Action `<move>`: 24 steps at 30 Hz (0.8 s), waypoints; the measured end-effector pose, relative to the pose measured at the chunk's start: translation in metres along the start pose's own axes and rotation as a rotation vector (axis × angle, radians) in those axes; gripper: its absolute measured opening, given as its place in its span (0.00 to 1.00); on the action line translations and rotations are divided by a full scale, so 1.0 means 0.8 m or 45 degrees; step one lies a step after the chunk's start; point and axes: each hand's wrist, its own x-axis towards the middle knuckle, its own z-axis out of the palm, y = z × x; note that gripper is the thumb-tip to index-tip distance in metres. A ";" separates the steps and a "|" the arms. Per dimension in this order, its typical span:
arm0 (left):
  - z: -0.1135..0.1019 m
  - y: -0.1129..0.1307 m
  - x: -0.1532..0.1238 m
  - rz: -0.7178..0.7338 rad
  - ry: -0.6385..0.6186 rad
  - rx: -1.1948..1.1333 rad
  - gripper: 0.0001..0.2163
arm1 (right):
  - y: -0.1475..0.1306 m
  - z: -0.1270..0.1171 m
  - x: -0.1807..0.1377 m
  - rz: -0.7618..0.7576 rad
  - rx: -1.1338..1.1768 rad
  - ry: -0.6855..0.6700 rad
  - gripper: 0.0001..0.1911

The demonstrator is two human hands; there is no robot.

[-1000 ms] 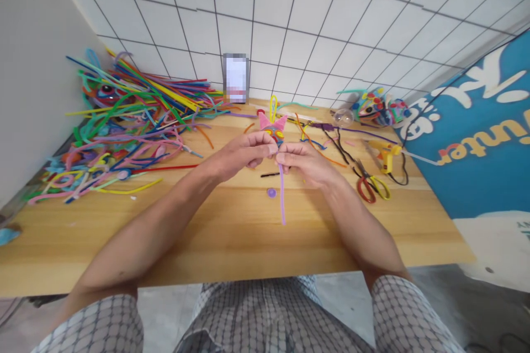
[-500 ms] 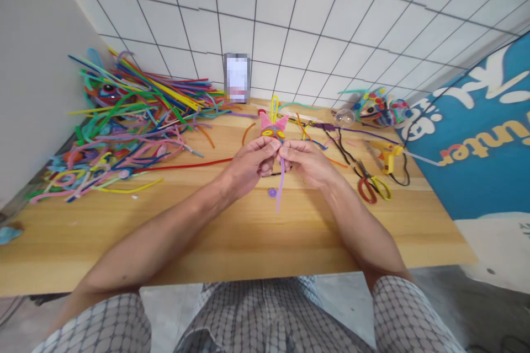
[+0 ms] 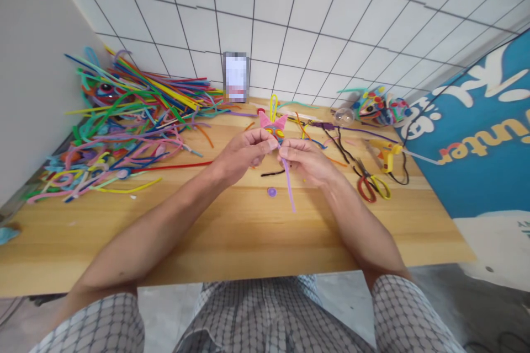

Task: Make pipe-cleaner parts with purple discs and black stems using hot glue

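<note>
A purple pipe cleaner (image 3: pixel 289 186) runs down from between my fingertips, its free end hanging over the wooden table. My left hand (image 3: pixel 250 153) pinches its upper end between thumb and forefinger. Close beside it, my right hand (image 3: pixel 305 159) pinches the same pipe cleaner a little lower. Just beyond my fingers lies a pink-eared pipe-cleaner figure (image 3: pixel 273 121) with yellow-ringed eyes and a yellow loop on top; my hands hide its lower part. On the table below my hands are a purple button-like disc (image 3: pixel 271 192) and a short black pipe cleaner (image 3: pixel 273 174).
A big heap of coloured pipe cleaners (image 3: pixel 136 116) covers the table's left. A phone (image 3: pixel 236 77) leans on the tiled wall. At right lie scissors (image 3: pixel 367 187), a yellow glue gun (image 3: pixel 388 159) and bags of colourful bits (image 3: pixel 372 106). A red pipe cleaner (image 3: pixel 178 166) stretches toward my left hand.
My left hand has shifted slightly left and up, its fingers parting a little from the right hand. The purple pipe cleaner's free end has swung to the right.
</note>
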 end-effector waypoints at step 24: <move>0.021 -0.010 -0.006 0.000 0.161 -0.230 0.18 | 0.010 0.013 0.005 -0.010 0.161 0.084 0.21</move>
